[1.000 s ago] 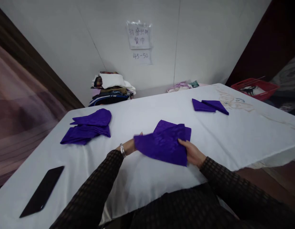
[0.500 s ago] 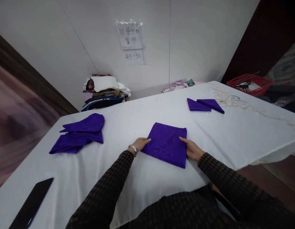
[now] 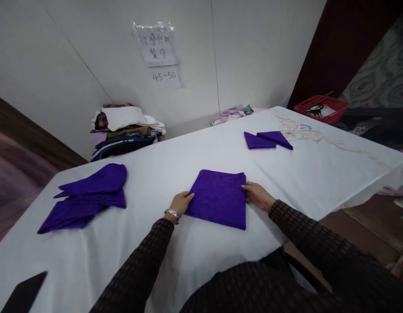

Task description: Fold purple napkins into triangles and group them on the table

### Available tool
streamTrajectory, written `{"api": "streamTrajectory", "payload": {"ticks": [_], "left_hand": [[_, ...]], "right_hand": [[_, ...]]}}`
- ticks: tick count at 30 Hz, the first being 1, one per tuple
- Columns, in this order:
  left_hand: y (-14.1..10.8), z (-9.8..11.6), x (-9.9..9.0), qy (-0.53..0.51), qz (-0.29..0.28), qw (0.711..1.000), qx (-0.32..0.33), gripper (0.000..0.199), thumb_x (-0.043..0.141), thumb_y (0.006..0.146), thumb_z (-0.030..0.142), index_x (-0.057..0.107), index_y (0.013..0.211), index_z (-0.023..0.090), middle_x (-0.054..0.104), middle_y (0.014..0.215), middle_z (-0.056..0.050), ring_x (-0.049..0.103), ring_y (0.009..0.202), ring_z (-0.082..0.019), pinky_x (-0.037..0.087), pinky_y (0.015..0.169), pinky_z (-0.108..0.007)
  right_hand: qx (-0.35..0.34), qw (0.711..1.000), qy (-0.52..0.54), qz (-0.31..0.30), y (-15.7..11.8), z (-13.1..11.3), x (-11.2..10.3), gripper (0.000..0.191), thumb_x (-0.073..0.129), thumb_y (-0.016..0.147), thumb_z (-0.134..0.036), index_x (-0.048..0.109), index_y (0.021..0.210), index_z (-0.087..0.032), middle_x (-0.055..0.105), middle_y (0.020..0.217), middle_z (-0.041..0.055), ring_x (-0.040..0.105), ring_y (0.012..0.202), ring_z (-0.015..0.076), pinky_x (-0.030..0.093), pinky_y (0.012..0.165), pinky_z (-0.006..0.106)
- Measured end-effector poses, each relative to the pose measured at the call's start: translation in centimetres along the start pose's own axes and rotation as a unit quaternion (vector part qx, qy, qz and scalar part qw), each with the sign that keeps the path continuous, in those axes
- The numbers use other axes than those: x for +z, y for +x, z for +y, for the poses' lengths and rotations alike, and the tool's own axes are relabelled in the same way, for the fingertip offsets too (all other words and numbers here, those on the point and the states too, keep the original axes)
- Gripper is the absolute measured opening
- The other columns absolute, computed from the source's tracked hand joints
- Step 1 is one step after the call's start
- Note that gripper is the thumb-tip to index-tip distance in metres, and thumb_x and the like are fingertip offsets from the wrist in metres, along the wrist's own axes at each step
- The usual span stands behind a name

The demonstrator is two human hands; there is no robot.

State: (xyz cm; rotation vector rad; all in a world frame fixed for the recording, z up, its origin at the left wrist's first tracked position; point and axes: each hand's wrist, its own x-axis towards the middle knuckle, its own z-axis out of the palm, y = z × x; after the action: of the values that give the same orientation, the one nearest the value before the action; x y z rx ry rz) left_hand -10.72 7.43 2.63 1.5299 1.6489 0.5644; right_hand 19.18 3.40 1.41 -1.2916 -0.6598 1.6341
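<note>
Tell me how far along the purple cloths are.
The two small folded pieces on the far right look done. In hand is a roughly square folded cloth, the left hand and right hand at opposite edges. The loose pile on the left is probably left to do; its count is unclear.

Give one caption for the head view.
Left hand and right hand hold a folded purple napkin on a white tablecloth.

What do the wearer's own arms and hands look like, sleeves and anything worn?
Both arms are in long, dark sleeves, blackish with a brownish grid-like texture, reaching to about the wrists. The left hand has a shiny silver-coloured bracelet at its wrist; its fine pattern is too small to read. The right hand shows no bracelet. Both hands are bare, no gloves.
</note>
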Motion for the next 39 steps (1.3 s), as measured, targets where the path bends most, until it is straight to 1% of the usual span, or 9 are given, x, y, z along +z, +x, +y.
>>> {"api": "streamTrajectory", "payload": {"ticks": [6,9,12,14,19,24,27,30,39], "left_hand": [[0.1,-0.3,0.2,0.02,-0.003,1.0,-0.005,0.028,0.053,0.066,0.044,0.061,0.059,0.019,0.055,0.052,0.003,0.049,0.055,-0.014,0.038,0.054,-0.025],[-0.1,-0.2,0.5,0.006,0.023,0.999,0.032,0.028,0.052,0.068,0.045,0.059,0.059,0.019,0.053,0.051,0.004,0.046,0.053,-0.013,0.036,0.052,-0.024],[-0.2,-0.2,0.8,-0.022,0.049,0.995,0.084,0.032,0.049,0.074,0.049,0.061,0.069,0.019,0.056,0.057,0.004,0.048,0.055,-0.012,0.037,0.054,-0.023],[-0.1,-0.4,0.9,0.012,0.059,0.994,0.092,0.031,0.047,0.076,0.047,0.062,0.07,0.019,0.056,0.057,0.004,0.049,0.055,-0.013,0.037,0.054,-0.023],[0.5,-0.8,0.9,0.128,0.042,0.99,0.046,0.026,0.049,0.078,0.038,0.064,0.069,0.019,0.061,0.058,0.001,0.055,0.057,-0.015,0.038,0.055,-0.025],[1.3,0.1,0.3,0.083,0.001,0.996,-0.023,0.026,0.055,0.077,0.039,0.07,0.079,0.017,0.071,0.075,-0.004,0.064,0.073,-0.018,0.046,0.065,-0.026],[2.3,0.8,0.0,0.068,-0.006,0.997,-0.031,0.024,0.059,0.075,0.036,0.071,0.081,0.017,0.073,0.084,-0.004,0.066,0.083,-0.019,0.048,0.073,-0.025],[3.6,1.2,0.2,0.059,-0.012,0.997,-0.038,0.023,0.058,0.077,0.034,0.072,0.081,0.016,0.074,0.087,-0.005,0.066,0.085,-0.018,0.048,0.074,-0.024],[6.7,2.5,2.1,0.066,0.032,0.996,-0.04,0.022,0.065,0.074,0.028,0.07,0.091,0.014,0.073,0.093,-0.008,0.066,0.085,-0.017,0.048,0.072,-0.022]], "right_hand": [[0.048,0.993,-0.104,0.01,0.0,-1.1,-1.0,0.012,0.054,0.085,-0.018,0.051,0.074,-0.018,0.06,0.057,-0.0019,0.059,0.045,0.0116,0.05,0.043,0.023],[0.071,0.983,-0.169,-0.003,0.4,-1.7,-1.5,0.018,0.053,0.088,-0.02,0.049,0.07,-0.018,0.058,0.052,-0.0015,0.059,0.042,0.0123,0.046,0.037,0.019],[0.061,0.975,-0.213,-0.018,0.9,-2.0,-1.8,0.02,0.05,0.089,-0.02,0.049,0.069,-0.017,0.06,0.049,-0.0003,0.057,0.039,0.0109,0.04,0.031,0.016],[0.053,0.969,-0.239,-0.016,1.1,-2.1,-1.9,0.021,0.05,0.09,-0.019,0.048,0.068,-0.017,0.061,0.048,0.0002,0.054,0.035,0.0094,0.038,0.03,0.016],[0.067,0.959,-0.276,-0.021,1.4,-2.1,-2.1,0.022,0.052,0.089,-0.022,0.048,0.068,-0.017,0.063,0.051,0.0006,0.053,0.033,0.0087,0.036,0.029,0.016],[0.071,0.951,-0.298,-0.034,1.9,-2.5,-2.7,0.025,0.054,0.089,-0.033,0.049,0.07,-0.017,0.063,0.052,0.0002,0.051,0.032,0.0081,0.035,0.028,0.016],[0.068,0.947,-0.312,-0.023,2.2,-2.9,-2.9,0.027,0.055,0.089,-0.035,0.049,0.069,-0.017,0.061,0.05,-0.0013,0.049,0.031,0.0074,0.033,0.028,0.016],[0.06,0.945,-0.322,-0.017,2.6,-3.3,-2.9,0.028,0.054,0.089,-0.034,0.049,0.068,-0.017,0.06,0.048,-0.0018,0.049,0.031,0.007,0.033,0.028,0.016],[0.054,0.937,-0.344,-0.013,3.5,-3.3,-2.8,0.024,0.05,0.091,-0.027,0.046,0.068,-0.018,0.06,0.049,-0.0023,0.05,0.031,0.0077,0.03,0.027,0.017]]}}
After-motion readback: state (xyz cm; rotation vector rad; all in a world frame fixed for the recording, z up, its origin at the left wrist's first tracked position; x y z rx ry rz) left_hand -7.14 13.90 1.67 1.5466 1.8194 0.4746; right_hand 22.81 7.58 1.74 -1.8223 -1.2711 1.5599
